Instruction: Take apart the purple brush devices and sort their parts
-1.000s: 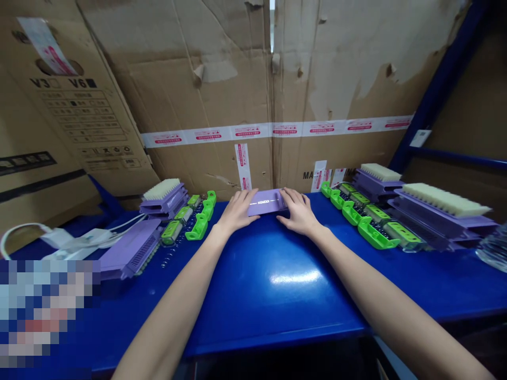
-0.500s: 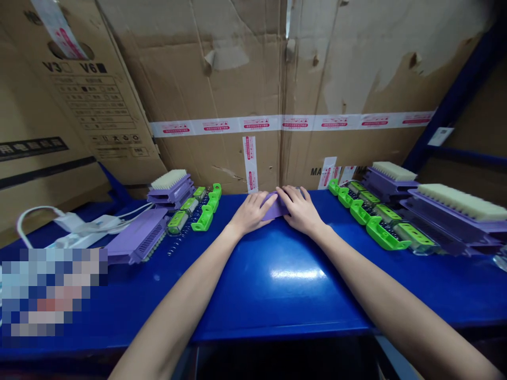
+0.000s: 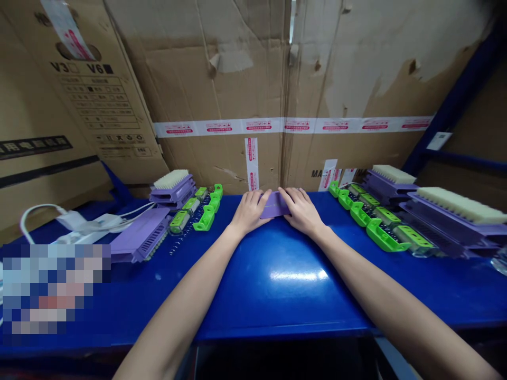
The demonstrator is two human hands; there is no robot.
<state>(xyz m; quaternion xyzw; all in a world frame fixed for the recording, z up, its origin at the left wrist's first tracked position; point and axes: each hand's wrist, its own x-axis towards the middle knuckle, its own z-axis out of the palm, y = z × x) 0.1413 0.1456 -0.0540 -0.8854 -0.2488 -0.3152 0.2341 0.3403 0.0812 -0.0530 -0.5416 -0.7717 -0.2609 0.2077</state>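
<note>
At the back middle of the blue table, a flat purple plastic housing point(image 3: 274, 205) lies between my two hands. My left hand point(image 3: 250, 211) grips its left end, the thumb along the upper face and the fingers bent over the far side. On the right end my right hand point(image 3: 301, 210) holds it the same way, with the thumb nearest the middle. The housing's middle shows a smooth top; its ends and underside are hidden by my hands.
Bright green clips point(image 3: 207, 214), boxed green-label pieces point(image 3: 180, 220), springs point(image 3: 178, 244) and purple housings point(image 3: 137, 232) line the left. Matching green clips point(image 3: 360, 215) and sponge-topped purple housings point(image 3: 455, 211) line the right. A white power strip point(image 3: 81, 227) sits far left. Cardboard point(image 3: 217, 89) walls the back.
My thumbs have drawn apart, so more of the purple housing's top shows between my hands. The hands stay in about the same place, and the view has shifted slightly.
</note>
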